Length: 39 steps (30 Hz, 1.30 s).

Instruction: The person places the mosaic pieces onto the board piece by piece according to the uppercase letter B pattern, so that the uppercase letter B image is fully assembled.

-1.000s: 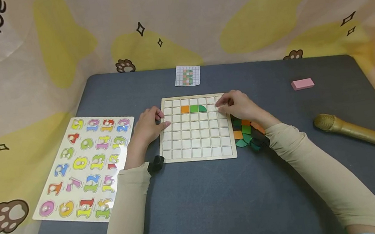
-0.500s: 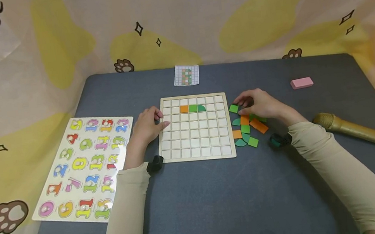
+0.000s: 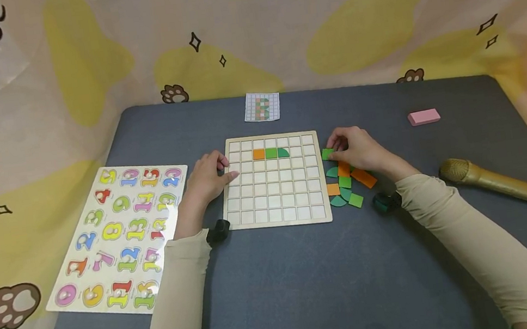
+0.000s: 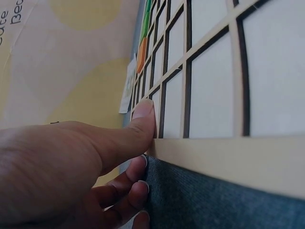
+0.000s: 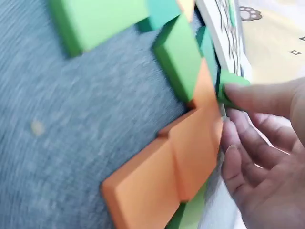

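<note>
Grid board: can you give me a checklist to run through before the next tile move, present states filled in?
1. Grid board steadied: ok, left hand has its thumb on the edge.
2. Right hand has a tile: ok, it pinches a green square tile.
3. Pattern card unobstructed: ok, beyond the board.
4. Placed orange square, green square and green quarter-circle match the card: cannot tell, print too small.
5. Loose tiles spread apart: not ok, some overlap.

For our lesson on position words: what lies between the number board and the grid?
In the head view, between the number board and the grid are the left hand, touching the grid's edge, and its wrist camera.
</note>
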Each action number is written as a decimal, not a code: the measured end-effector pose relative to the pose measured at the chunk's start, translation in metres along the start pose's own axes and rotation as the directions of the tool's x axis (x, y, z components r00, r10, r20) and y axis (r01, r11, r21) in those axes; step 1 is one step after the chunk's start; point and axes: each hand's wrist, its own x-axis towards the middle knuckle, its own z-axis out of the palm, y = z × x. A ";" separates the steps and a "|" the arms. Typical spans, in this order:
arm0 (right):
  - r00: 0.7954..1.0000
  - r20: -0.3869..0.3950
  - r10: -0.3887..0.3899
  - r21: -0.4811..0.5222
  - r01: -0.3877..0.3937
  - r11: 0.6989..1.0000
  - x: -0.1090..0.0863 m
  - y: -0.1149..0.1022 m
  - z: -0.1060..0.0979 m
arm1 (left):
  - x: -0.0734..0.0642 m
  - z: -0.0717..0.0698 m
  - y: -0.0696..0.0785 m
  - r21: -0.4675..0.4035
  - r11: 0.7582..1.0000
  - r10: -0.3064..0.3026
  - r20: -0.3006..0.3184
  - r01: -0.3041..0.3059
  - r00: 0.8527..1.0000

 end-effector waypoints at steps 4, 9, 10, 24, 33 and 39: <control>0.985 -0.172 -0.002 0.041 0.010 0.999 0.003 -0.009 0.009 | 0.000 -0.001 0.000 0.000 1.000 0.004 -0.003 -0.004 1.000; 0.965 -0.259 -0.035 0.099 0.063 0.993 0.009 -0.026 0.026 | 0.000 0.000 -0.001 0.000 1.000 0.005 -0.001 -0.005 1.000; 0.967 -0.254 -0.034 0.111 0.064 0.992 0.011 -0.029 0.029 | 0.000 0.000 -0.001 0.000 1.000 0.006 -0.001 -0.006 1.000; 0.995 -0.091 -0.030 0.249 0.052 0.967 0.031 -0.070 0.072 | 0.000 -0.001 0.001 -0.006 1.000 0.002 0.006 -0.002 1.000; 0.996 -0.078 -0.031 0.207 0.047 0.977 0.046 -0.091 0.091 | 0.000 -0.001 0.002 -0.003 1.000 -0.002 0.002 0.002 1.000; 0.995 -0.094 -0.017 0.127 0.029 0.991 0.047 -0.096 0.096 | 0.001 0.000 0.000 0.003 1.000 -0.005 0.000 0.005 1.000</control>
